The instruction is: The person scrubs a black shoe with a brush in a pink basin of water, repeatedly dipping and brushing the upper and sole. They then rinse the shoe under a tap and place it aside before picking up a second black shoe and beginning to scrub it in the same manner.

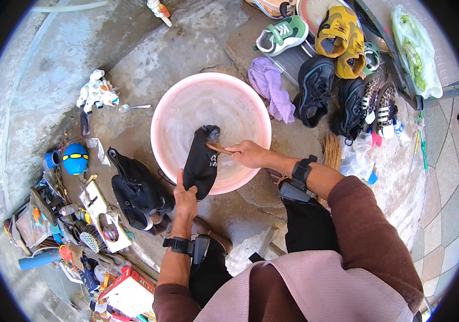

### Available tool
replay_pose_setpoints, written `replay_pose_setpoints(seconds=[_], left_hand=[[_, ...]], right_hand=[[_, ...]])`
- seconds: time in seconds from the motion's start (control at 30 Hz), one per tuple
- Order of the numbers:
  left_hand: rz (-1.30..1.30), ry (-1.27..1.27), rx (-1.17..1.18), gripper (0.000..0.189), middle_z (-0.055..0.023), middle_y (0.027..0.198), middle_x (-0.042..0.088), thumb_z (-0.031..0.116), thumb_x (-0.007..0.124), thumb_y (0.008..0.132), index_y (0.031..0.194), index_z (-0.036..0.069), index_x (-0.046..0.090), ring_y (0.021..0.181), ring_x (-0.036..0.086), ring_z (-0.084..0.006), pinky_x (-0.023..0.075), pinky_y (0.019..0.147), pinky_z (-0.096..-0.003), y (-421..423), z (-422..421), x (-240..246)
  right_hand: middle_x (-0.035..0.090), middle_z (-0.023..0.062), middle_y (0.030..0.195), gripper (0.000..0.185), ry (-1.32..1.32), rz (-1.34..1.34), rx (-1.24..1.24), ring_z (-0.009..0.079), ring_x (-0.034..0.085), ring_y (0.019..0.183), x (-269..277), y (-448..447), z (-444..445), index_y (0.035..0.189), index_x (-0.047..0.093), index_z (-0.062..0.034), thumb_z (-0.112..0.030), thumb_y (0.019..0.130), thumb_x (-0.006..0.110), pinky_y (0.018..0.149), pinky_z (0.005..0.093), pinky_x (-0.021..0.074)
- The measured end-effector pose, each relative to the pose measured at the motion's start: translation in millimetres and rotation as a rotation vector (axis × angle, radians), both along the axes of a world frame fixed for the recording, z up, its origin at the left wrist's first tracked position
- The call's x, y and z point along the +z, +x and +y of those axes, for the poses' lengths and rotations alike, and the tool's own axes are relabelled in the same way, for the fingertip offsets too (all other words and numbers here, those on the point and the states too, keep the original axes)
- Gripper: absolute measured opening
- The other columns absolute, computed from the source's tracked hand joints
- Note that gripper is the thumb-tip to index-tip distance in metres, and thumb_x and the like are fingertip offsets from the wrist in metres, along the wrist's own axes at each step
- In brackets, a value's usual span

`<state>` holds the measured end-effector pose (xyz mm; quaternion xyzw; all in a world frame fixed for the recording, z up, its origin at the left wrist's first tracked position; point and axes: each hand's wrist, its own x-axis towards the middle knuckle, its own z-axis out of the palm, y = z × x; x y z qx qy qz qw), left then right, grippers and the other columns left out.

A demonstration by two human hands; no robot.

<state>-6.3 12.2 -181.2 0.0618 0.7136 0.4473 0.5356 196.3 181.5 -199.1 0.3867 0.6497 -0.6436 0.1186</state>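
A wide pink plastic basin (161, 94) of cloudy water stands on the ground before me. My left hand (185, 197) grips the near end of a black fabric shoe (200, 167) that bears white lettering. The shoe slants over the basin's near rim, its far end wet and at the water. In my right hand (249, 153) is the handle of a wooden brush (218, 148), its head against the shoe's right side near the far end. The bristles are hidden. Left of the basin, close to my left hand, lies a dark bundled fabric item (141, 189).
Sneakers crowd the right: green-white (283, 36), yellow (336, 32) and black (314, 90). A purple cloth (269, 86) lies beside the basin, a straw broom (331, 151) near my right forearm. Left are a toy robot (96, 90), a spoon (133, 107), a blue ball (75, 159) and piled clutter (88, 237).
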Motion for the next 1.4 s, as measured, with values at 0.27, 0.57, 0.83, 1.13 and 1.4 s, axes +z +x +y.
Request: replay_pose_setpoints(seconds=[0.27,0.57,0.83,1.13,1.4], left_hand=[[0.129,0.005,-0.084,0.069,-0.0138,0.117,0.048,-0.014,0.043,0.07,0.135,0.003,0.029,0.1,0.051,-0.0215,0.0421,0.084,-0.0274,0.3,1.2,1.9],[0.04,0.039,-0.011,0.064,-0.0119,0.116,0.049,-0.015,0.043,0.071,0.132,0.004,0.035,0.1,0.051,-0.0197,0.0412,0.086,-0.0266,-8.2,-1.9,2.5],[0.057,0.073,0.078,0.062,-0.0127,0.115,0.052,-0.015,0.045,0.072,0.131,0.004,0.037,0.099,0.054,-0.0216,0.0426,0.085,-0.0279,-15.0,-3.5,3.4],[0.545,-0.001,-0.21,0.058,-0.0203,0.105,0.058,-0.008,0.051,0.074,0.129,-0.001,0.036,0.096,0.057,-0.0242,0.0409,0.086,-0.0299,-23.2,-0.8,-0.8],[0.843,-0.001,-0.484,0.054,-0.0289,0.108,0.054,-0.008,0.051,0.072,0.125,-0.003,0.039,0.101,0.055,-0.0373,0.0419,0.086,-0.0362,-13.8,10.8,30.2]], right_hand=[[0.058,0.0139,0.074,0.038,0.821,-0.103,0.452,0.0283,0.058,0.073,-0.8,-5.2,13.4,0.119,0.05,-0.0087,-0.014,0.081,0.044,0.056,0.0403,0.0459],[0.038,-0.0001,0.056,0.045,-0.947,0.047,-0.447,0.0052,0.026,0.038,-7.8,11.6,1.6,0.125,0.046,-0.0051,-0.016,0.081,0.051,0.033,0.021,0.0189],[0.061,0.0213,0.079,0.034,0.573,-0.02,0.198,0.0353,0.059,0.076,2.3,3.8,21.5,0.108,0.062,-0.0135,-0.018,0.077,0.047,0.073,0.0426,0.0449],[0.062,0.0103,0.065,0.033,0.18,0.015,-0.368,0.016,0.057,0.057,17.1,33.5,26.5,0.111,0.06,-0.0088,-0.014,0.079,0.051,0.054,0.0296,0.0451],[0.059,0.0243,0.075,0.035,0.567,0.075,0.078,0.0372,0.059,0.065,20.5,-8.6,10.8,0.11,0.059,-0.0112,-0.017,0.079,0.043,0.065,0.0414,0.0481]])
